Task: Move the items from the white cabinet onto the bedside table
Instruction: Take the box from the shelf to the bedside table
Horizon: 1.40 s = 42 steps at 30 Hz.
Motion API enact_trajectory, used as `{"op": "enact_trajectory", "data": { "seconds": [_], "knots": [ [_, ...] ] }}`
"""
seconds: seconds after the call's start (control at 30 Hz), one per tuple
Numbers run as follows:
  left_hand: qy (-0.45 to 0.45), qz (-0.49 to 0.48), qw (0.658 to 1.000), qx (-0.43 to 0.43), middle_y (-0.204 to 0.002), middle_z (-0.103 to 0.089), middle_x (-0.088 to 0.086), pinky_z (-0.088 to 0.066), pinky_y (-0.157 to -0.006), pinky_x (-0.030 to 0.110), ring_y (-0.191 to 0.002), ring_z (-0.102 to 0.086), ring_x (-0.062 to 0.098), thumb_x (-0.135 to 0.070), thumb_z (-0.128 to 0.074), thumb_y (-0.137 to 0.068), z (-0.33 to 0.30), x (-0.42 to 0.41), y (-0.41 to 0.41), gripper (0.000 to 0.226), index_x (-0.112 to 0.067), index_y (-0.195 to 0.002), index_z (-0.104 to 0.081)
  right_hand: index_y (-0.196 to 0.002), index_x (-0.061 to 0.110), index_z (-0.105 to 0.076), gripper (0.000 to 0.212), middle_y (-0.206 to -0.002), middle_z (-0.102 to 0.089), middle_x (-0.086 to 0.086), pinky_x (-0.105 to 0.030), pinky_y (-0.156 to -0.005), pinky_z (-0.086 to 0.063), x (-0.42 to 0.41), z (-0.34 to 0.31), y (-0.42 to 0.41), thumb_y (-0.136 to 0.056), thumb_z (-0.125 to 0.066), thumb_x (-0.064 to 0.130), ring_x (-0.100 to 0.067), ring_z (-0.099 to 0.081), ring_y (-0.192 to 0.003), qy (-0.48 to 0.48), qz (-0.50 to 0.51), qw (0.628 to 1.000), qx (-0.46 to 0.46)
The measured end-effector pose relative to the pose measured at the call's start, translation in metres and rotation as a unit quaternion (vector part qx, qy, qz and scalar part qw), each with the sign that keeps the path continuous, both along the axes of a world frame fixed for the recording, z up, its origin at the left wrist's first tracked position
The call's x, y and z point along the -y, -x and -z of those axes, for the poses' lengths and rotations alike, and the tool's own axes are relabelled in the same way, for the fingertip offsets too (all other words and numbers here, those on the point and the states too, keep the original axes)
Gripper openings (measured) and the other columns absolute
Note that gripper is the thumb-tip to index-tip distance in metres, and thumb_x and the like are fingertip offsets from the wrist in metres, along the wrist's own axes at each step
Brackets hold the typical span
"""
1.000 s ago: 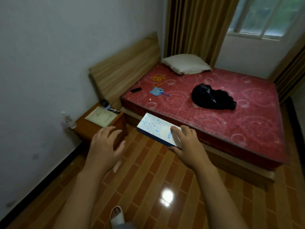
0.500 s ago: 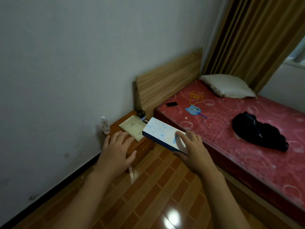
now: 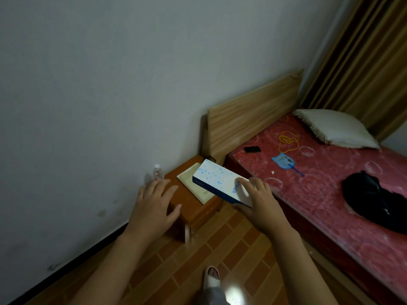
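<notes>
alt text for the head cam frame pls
A person's right hand carries a white and blue box above a wooden bedside table beside a red bed. The left hand hovers open over the table's near corner.

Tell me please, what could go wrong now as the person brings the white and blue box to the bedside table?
1. The right hand grips the box only at one end, so the far end may tip or slip.
2. A pale flat item already covers much of the bedside table; the box could land unevenly or overhang.
3. The left hand hovers near a small bottle and might knock it.
</notes>
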<state>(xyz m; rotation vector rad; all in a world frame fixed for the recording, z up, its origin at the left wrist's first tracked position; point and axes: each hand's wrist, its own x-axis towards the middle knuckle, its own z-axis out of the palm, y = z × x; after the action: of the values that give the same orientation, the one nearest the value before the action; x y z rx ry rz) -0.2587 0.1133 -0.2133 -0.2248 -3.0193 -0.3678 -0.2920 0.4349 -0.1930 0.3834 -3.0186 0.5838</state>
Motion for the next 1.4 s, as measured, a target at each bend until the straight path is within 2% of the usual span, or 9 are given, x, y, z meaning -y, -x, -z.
{"op": "enact_trajectory", "data": {
  "seconds": [0.23,0.47,0.6,0.7,1.07,1.23,1.4],
  "knots": [
    [-0.033,-0.012,0.999,-0.006,-0.153,-0.043,-0.003,-0.037,-0.116,0.047,-0.143,-0.037,0.018,-0.061,-0.036,-0.096,0.023,0.009,0.105,0.061,-0.029,-0.146,-0.045,-0.150,0.039,-0.037,0.071,-0.148,-0.038,0.004,-0.039,-0.097,-0.048,0.007,0.033,0.112,-0.090,-0.072,0.053,-0.022,-0.034,-0.135,0.023,-0.010,1.000,0.015],
    [-0.030,-0.028,0.999,0.011,-0.149,-0.047,-0.004,-0.040,-0.114,0.050,-0.139,-0.037,0.018,-0.057,-0.036,-0.094,0.039,0.002,0.227,0.058,-0.028,-0.142,-0.052,-0.152,0.040,-0.035,0.072,-0.149,-0.037,0.005,-0.040,-0.095,-0.051,0.004,0.063,0.240,-0.090,-0.069,0.057,-0.020,-0.034,-0.134,0.036,-0.007,0.998,0.050],
    [-0.032,-0.023,0.999,0.018,-0.146,-0.050,-0.002,-0.045,-0.108,0.052,-0.136,-0.039,0.019,-0.053,-0.043,-0.095,0.055,0.003,0.288,0.054,-0.026,-0.139,-0.056,-0.151,0.044,-0.033,0.074,-0.148,-0.035,0.008,-0.043,-0.096,-0.052,0.008,0.088,0.302,-0.088,-0.067,0.062,-0.019,-0.036,-0.132,0.041,-0.017,0.996,0.072],
    [-0.039,-0.013,0.999,0.035,-0.146,-0.050,-0.002,-0.043,-0.108,0.054,-0.137,-0.040,0.021,-0.051,-0.047,-0.095,0.073,0.011,0.329,0.052,-0.025,-0.139,-0.057,-0.151,0.043,-0.035,0.075,-0.146,-0.037,0.009,-0.041,-0.095,-0.051,0.017,0.109,0.338,-0.087,-0.068,0.063,-0.018,-0.037,-0.131,0.045,-0.015,0.995,0.090],
    [-0.065,0.032,0.993,0.090,-0.146,-0.049,-0.004,-0.042,-0.111,0.050,-0.137,-0.039,0.016,-0.049,-0.048,-0.096,0.183,0.054,0.448,0.052,-0.026,-0.142,-0.054,-0.154,0.042,-0.030,0.077,-0.152,-0.032,0.007,-0.036,-0.099,-0.049,0.060,0.227,0.414,-0.089,-0.064,0.067,-0.017,-0.031,-0.137,0.040,0.039,0.987,0.149],
    [-0.063,0.069,0.988,0.119,-0.147,-0.049,-0.003,-0.039,-0.112,0.050,-0.138,-0.041,0.020,-0.049,-0.047,-0.094,0.246,0.054,0.478,0.054,-0.025,-0.142,-0.053,-0.154,0.048,-0.022,0.076,-0.158,-0.021,0.012,-0.039,-0.100,-0.051,0.068,0.294,0.422,-0.091,-0.060,0.068,-0.017,-0.025,-0.142,0.035,0.074,0.979,0.189],
    [-0.067,0.099,0.982,0.146,-0.149,-0.047,-0.004,-0.040,-0.111,0.049,-0.141,-0.039,0.020,-0.049,-0.046,-0.094,0.310,0.042,0.494,0.056,-0.027,-0.145,-0.049,-0.156,0.045,-0.022,0.077,-0.157,-0.026,0.008,-0.036,-0.100,-0.050,0.073,0.369,0.425,-0.092,-0.056,0.070,-0.018,-0.025,-0.142,0.020,0.086,0.972,0.215]
  ]
}}
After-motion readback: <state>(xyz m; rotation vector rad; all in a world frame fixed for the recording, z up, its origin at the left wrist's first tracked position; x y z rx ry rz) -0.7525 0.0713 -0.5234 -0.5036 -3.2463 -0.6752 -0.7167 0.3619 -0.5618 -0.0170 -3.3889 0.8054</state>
